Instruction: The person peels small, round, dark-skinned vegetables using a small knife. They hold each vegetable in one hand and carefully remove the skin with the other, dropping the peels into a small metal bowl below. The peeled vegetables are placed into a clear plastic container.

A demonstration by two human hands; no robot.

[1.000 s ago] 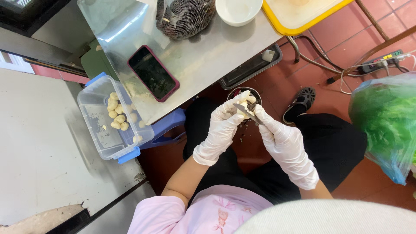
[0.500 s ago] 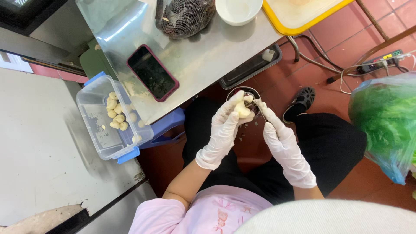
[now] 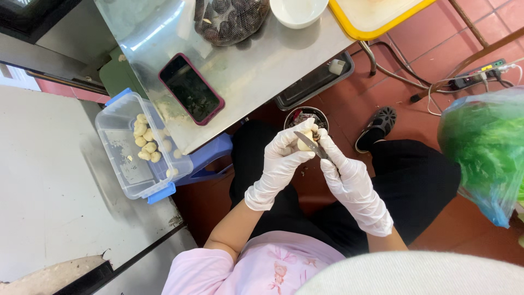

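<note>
My left hand (image 3: 281,161), in a white glove, grips a small pale peeled piece (image 3: 304,143) between its fingertips. My right hand (image 3: 344,175), also gloved, holds a small knife (image 3: 310,143) with the blade laid across that piece. Both hands hover over my lap, just above a small metal bowl of dark peelings (image 3: 305,116) on the floor. A clear plastic tub (image 3: 139,147) holding several pale peeled pieces rests to the left on a blue stool (image 3: 210,158).
A steel table (image 3: 262,65) carries a dark phone (image 3: 191,89), a net bag of dark round things (image 3: 232,19), a white bowl (image 3: 297,10) and a yellow tray (image 3: 382,16). A bag of green leaves (image 3: 486,147) sits right. A power strip and cables (image 3: 475,76) lie on the red tiles.
My hands have shifted slightly while working the knife around the pale piece; the piece has turned in my left fingers. Everything else stays put.
</note>
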